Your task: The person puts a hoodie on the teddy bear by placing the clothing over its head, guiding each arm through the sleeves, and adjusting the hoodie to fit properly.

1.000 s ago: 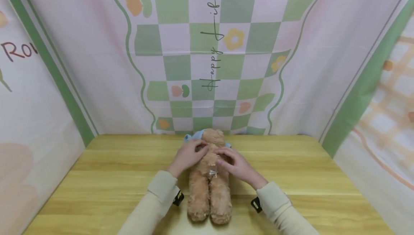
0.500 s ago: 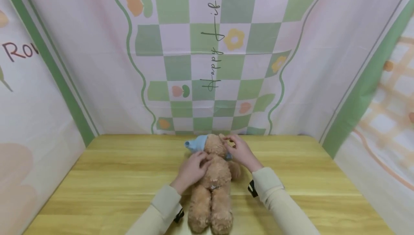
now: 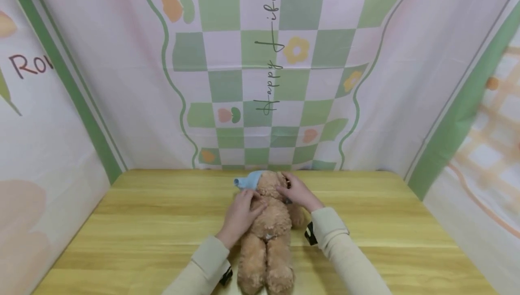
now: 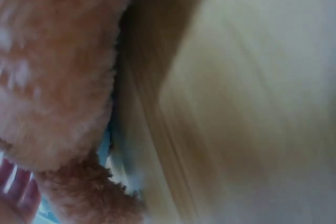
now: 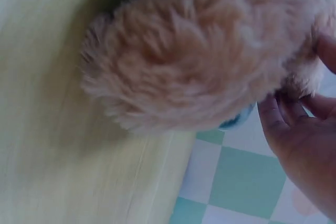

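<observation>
Between the 2 hands, a plush toy [image 3: 271,219] lies lengthwise on the bench [image 3: 365,223], its legs pointing back between the forearms and its head just beyond the fingers. The right hand [image 3: 299,193] is at the side of the head, thumb and fingers narrowed on a tuft that looks like an ear. The left hand [image 3: 237,217] touches the opposite shoulder with bent fingers, the thumb slightly apart; whether it grips or merely rests there, I cannot tell. Contact on both sides probably stops so soft a body from rolling or sliding, and the lengthwise lie seems to suit hands coming in from either side. The toy is light brown, shaggy and curly, with a rounded head showing no face, so its back is likely uppermost. Below the right hand 1 stubby arm sticks out; nearer the person, 2 thick legs lie side by side, with a small pale tag [image 3: 269,236] where they meet. Just past the left hand, beside the head, sits a light-blue piece [image 3: 251,180] with a tube-like end.
</observation>
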Motion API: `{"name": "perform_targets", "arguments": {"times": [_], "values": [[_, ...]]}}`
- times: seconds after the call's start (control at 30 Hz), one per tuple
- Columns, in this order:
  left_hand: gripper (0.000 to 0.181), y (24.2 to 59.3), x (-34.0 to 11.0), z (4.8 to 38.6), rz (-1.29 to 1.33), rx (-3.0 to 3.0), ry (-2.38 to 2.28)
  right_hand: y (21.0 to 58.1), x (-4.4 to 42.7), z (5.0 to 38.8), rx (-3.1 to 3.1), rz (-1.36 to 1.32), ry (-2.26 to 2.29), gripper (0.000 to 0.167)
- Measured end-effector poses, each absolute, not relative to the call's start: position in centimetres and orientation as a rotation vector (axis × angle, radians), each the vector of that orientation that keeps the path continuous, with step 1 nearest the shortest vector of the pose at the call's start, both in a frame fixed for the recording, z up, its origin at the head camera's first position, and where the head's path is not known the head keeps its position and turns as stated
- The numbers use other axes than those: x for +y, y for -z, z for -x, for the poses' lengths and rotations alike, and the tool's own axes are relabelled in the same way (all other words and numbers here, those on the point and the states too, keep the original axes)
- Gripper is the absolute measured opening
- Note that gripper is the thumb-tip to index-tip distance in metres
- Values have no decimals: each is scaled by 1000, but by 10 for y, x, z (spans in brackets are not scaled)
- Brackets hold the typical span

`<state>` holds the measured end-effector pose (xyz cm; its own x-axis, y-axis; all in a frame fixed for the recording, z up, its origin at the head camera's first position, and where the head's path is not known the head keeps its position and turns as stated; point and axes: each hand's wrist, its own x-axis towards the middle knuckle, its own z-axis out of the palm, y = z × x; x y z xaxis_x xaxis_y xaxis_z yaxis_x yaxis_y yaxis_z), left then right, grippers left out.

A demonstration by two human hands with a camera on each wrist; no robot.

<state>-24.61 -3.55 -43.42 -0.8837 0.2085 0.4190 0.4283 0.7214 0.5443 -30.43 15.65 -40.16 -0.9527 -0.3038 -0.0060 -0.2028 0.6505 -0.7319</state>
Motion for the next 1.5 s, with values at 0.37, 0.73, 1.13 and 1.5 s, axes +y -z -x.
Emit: {"name": "perform_targets", "arguments": {"times": [0.37,0.73,1.13,1.5], "values": [[69,436,-26,255,261,-2534,833,408,152,306,2795,407,1262,37],[67,435,-24,268,316,-2539,776,416,151,301,2887,533,1323,20],[37,439,-20,263,276,-2488,674,418,163,290,2735,795,1404,16],[33,439,-19,262,234,-2473,677,413,167,282,2687,805,1379,20]]}}
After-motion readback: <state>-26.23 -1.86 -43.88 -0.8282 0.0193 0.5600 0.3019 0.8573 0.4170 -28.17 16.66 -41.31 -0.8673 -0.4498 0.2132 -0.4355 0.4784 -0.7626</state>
